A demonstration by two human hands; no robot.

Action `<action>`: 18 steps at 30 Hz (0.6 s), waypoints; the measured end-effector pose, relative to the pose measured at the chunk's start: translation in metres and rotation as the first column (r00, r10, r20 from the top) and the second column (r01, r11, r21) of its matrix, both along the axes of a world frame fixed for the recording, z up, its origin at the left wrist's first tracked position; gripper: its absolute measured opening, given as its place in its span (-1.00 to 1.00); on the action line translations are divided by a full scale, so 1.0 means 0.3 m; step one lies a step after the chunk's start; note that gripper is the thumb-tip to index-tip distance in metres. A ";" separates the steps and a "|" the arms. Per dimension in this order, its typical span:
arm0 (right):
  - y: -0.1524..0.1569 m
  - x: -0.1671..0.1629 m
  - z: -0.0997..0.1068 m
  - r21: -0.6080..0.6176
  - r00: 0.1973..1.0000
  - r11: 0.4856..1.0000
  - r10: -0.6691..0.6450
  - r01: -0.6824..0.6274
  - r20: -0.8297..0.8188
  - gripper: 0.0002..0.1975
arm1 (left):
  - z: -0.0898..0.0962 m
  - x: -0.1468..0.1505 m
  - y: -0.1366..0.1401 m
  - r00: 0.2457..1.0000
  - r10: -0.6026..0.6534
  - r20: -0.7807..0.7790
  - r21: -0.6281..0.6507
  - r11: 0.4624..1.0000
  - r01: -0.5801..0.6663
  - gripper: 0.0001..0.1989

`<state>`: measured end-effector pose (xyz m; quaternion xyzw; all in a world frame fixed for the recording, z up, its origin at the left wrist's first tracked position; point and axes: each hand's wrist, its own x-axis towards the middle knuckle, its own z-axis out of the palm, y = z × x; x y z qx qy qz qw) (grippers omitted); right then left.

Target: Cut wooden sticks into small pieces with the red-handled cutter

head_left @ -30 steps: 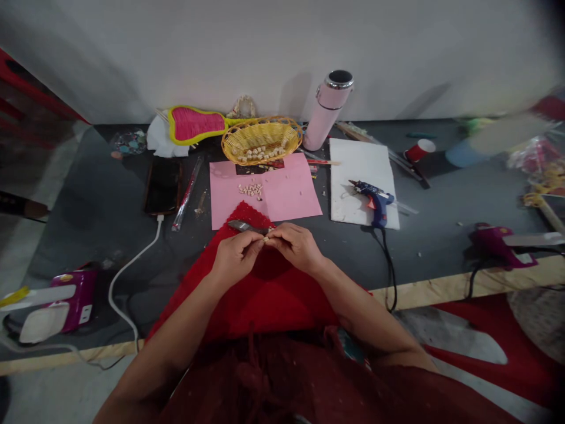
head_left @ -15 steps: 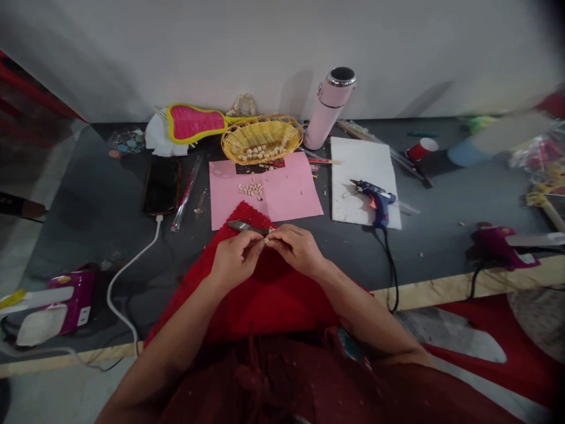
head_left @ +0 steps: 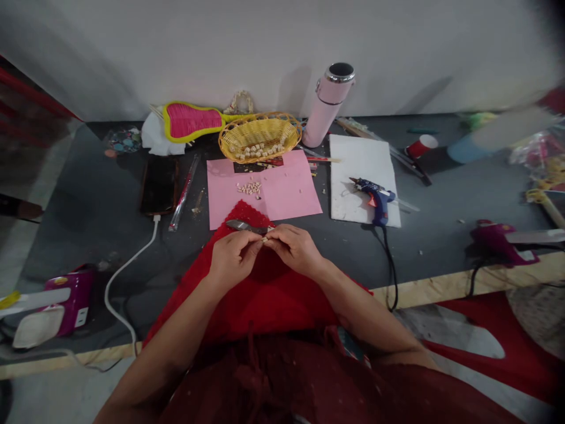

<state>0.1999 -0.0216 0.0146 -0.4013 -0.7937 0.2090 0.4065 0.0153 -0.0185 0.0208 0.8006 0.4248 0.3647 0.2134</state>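
We pinch a pale bit (head_left: 265,239) between the fingertips of our left hand (head_left: 232,254) and right hand (head_left: 295,247), above the cloth (head_left: 265,300), likely because something so small needs steadying from both sides. The paper (head_left: 293,191) presumably keeps loose bits (head_left: 249,188) visible; the basket (head_left: 260,125) contains more. The glue gun (head_left: 376,199) lies on the board (head_left: 353,156), perhaps sparing the table (head_left: 441,218).
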 end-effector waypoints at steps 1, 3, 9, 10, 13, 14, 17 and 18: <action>0.000 0.000 0.000 -0.004 1.000 1.000 0.004 -0.004 -0.002 -0.84 | -0.002 0.000 0.000 1.000 0.001 0.008 0.003 1.000 -0.001 -0.90; -0.001 -0.001 0.000 -0.023 1.000 1.000 0.007 -0.007 -0.001 -0.83 | -0.004 -0.001 0.000 1.000 0.005 0.020 0.003 1.000 -0.005 -0.91; 0.001 0.000 -0.002 -0.028 1.000 1.000 -0.005 0.005 0.004 -0.83 | -0.007 -0.006 0.002 1.000 -0.011 0.022 -0.046 0.999 0.012 -0.88; 0.001 0.000 -0.003 -0.026 1.000 1.000 -0.006 0.006 0.007 -0.83 | -0.006 -0.006 0.002 1.000 -0.011 0.023 -0.050 0.999 0.012 -0.87; 0.001 0.001 -0.004 -0.029 1.000 1.000 -0.008 0.009 0.017 -0.83 | -0.004 -0.006 0.003 1.000 -0.007 0.027 -0.052 0.999 0.008 -0.88; 0.001 0.001 -0.004 -0.026 1.000 1.000 -0.010 0.011 0.018 -0.83 | -0.003 -0.006 0.003 1.000 -0.006 0.027 -0.053 0.999 0.008 -0.89; 0.002 0.000 -0.004 -0.011 1.000 1.000 -0.014 0.014 0.017 -0.82 | -0.002 -0.006 0.001 1.000 -0.006 0.024 -0.058 0.998 0.008 -0.89; 0.002 -0.001 -0.004 -0.009 1.000 1.000 -0.013 0.013 0.017 -0.82 | -0.002 -0.007 0.001 1.000 -0.006 0.024 -0.060 0.998 0.007 -0.89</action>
